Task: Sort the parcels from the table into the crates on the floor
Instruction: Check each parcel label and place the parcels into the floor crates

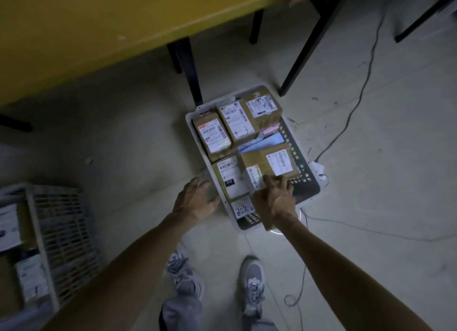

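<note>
Item: brown parcel (269, 161), white label up, lying in the near right part of the white crate (190, 124) on the floor, on top of other parcels. Step in hand, as judged: setting this parcel down in the crate, release not yet made. Right hand (274, 198): knuckles up, fingers (282, 182) curled over the parcel's near edge and gripping it. Left hand (195, 197): holds nothing, its fingers straight and spread at the crate's near left rim; whether they touch the rim cannot be told. Crate contents: several labelled boxes packed close, one marked "4-3" (237, 123), one marked "2-3" (243, 208) at the near end, and a blue-and-white flat packet between the rows. Next move calls for: letting the parcel go so it sits level, then lifting both hands straight up to the yellow desk (99, 21) above for another. Surroundings: black desk legs (188, 66) just behind the crate; a second crate (57, 231) with parcels to the left; a cable (346, 123) trailing over the floor at the right; two grey shoes (252, 281) near the crate. Obstruction, as judged: the crate is nearly full, so the parcel may perch and tilt.
</note>
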